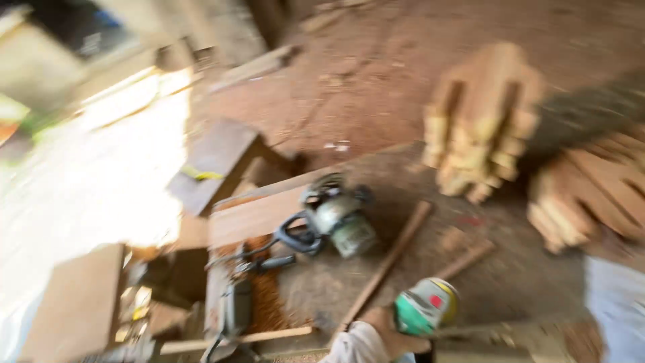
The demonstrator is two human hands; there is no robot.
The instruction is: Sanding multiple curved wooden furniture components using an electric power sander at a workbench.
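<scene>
One hand (384, 331) shows at the bottom edge, its fingers closed around a green and white can (425, 306); which hand it is I cannot tell through the blur. On the dusty worktop (403, 168) lie one circular saw (334, 215), one darker power tool (236, 306) and two thin wooden sticks (390, 259). Two stacks of carved wooden pieces (480, 121) fill the right side. Bare worktop lies between saw and stacks.

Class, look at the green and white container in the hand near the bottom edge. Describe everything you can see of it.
The container is a rounded can or bottle, green and white with a small red patch and a yellowish rim. Blur hides finer detail. It lies tilted, gripped from the left by a hand in a light sleeve, above the dusty workbench, beside a long wooden stick.
</scene>
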